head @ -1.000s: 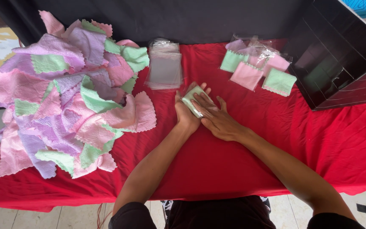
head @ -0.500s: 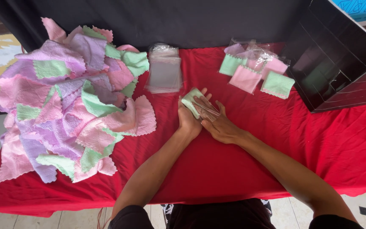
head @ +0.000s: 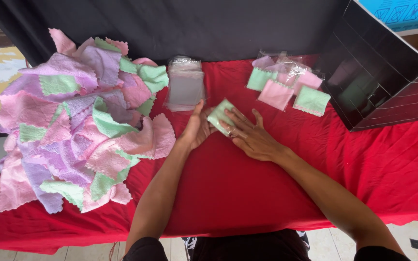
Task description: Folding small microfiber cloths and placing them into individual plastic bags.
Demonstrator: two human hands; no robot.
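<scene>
hands (head: 228, 133) unmoved, folded green cloth (head: 219, 116) half-hidden

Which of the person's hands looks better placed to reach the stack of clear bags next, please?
Probably the left hand: it sits just below the clear bags, while the right hand presses the folded green cloth.

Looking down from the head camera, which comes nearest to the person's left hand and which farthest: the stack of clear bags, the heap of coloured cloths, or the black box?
From the left hand:
1. Stack of clear bags, just beyond the hand, slightly to its left.
2. Heap of coloured cloths, to the left; its nearest pink edge lies about as close, so hard to call.
3. Black box, far right, plainly farthest.
</scene>
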